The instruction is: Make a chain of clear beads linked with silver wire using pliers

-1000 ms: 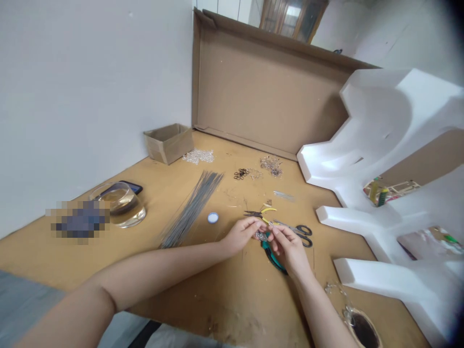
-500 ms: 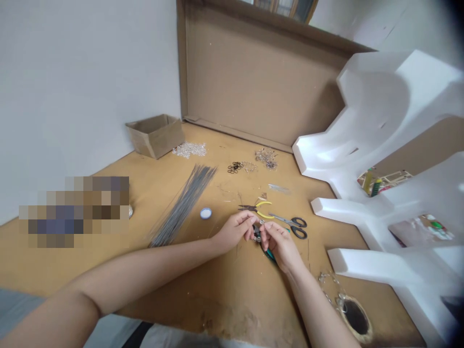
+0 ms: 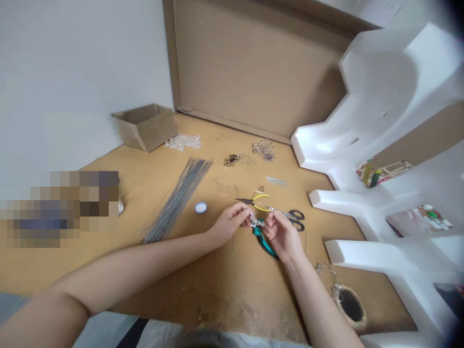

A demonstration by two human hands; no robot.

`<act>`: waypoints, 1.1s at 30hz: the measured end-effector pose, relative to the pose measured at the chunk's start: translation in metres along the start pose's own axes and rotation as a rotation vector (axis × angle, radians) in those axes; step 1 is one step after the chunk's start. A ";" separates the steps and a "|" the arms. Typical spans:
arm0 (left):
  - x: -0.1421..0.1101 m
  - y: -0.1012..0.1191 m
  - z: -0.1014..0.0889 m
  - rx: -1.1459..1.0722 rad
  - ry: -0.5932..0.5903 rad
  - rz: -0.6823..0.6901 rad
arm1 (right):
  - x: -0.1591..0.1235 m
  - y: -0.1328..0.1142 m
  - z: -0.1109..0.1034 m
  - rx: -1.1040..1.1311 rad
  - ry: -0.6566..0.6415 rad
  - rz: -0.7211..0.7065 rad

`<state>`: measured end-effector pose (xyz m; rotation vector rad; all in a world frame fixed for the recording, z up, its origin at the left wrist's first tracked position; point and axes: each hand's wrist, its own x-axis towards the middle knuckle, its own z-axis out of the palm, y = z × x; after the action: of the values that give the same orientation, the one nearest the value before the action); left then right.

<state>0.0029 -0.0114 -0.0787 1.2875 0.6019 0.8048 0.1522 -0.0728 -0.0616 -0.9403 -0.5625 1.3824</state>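
A short string of clear beads (image 3: 256, 221) spans the gap between my two hands above the table. My left hand (image 3: 232, 220) pinches its left end between thumb and fingers. The other end is in my right hand (image 3: 283, 233), whose thumb and forefinger also grip a small clear bead (image 3: 271, 209). Directly under the beads lie teal-handled pliers (image 3: 264, 244), partly covered by my right hand. Just beyond my fingers are yellow-handled pliers (image 3: 250, 201) and black-handled scissors (image 3: 296, 220).
A bundle of grey wires (image 3: 177, 200) and a small blue-rimmed lid (image 3: 200, 208) lie left. Farther back are a cardboard box (image 3: 145, 128), clear beads (image 3: 183, 142) and black rings (image 3: 231, 160). White foam packing (image 3: 337, 198) borders the right; an oval mirror (image 3: 351, 305) lies near it.
My hands have drawn apart a little, so the bead string now shows between them. My right hand has lifted a bead higher. The whole view has shifted slightly.
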 end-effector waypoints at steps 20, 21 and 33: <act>0.001 -0.002 0.002 -0.049 0.010 -0.059 | 0.000 0.009 -0.001 -0.174 0.041 -0.096; 0.001 -0.002 0.001 -0.033 0.014 -0.060 | 0.000 0.009 -0.001 -0.190 0.046 -0.103; 0.002 0.000 0.000 0.027 -0.025 0.015 | -0.001 0.014 -0.002 -0.270 -0.029 -0.070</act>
<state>0.0045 -0.0101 -0.0789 1.3263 0.5853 0.7941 0.1458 -0.0755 -0.0735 -1.1073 -0.8113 1.2788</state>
